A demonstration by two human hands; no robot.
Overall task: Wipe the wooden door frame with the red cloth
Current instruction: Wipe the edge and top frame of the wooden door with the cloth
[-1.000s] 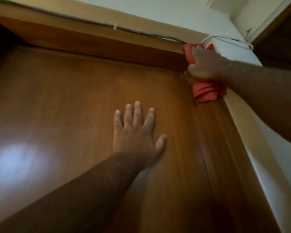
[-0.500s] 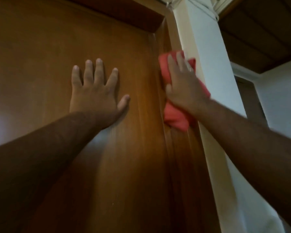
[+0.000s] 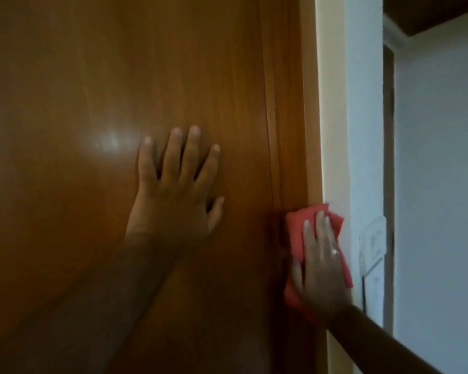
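Right side of the shot, on the upright of the wooden door frame (image 3: 289,103), is where the action is — the right hand (image 3: 320,268) has its fingers together and laid flat over the red cloth (image 3: 297,233), pressing it against the frame's wood right by the pale edge next to the white wall (image 3: 362,130). Cloth is bunched under the palm w/ bits sticking out above the fingertips and on both sides. Left hand (image 3: 177,190) is spread wide, palm flat on the door (image 3: 119,90) just left of the frame, holding nothing, prob just bracing. As for progress, I'd say mid-job: the cloth sits partway along the upright, frame runs on above and below it out of view, so can't tell which bits are done; no visible dust or wet streak to judge by tbh. Surface is glossy varnished wood w/ a bright glare spot left of the spread hand, so the cloth should glide easy. Room's dim — a white switch plate (image 3: 372,247) on the wall just right of the cloth, and farther right a dark doorway gap plus another pale wall.
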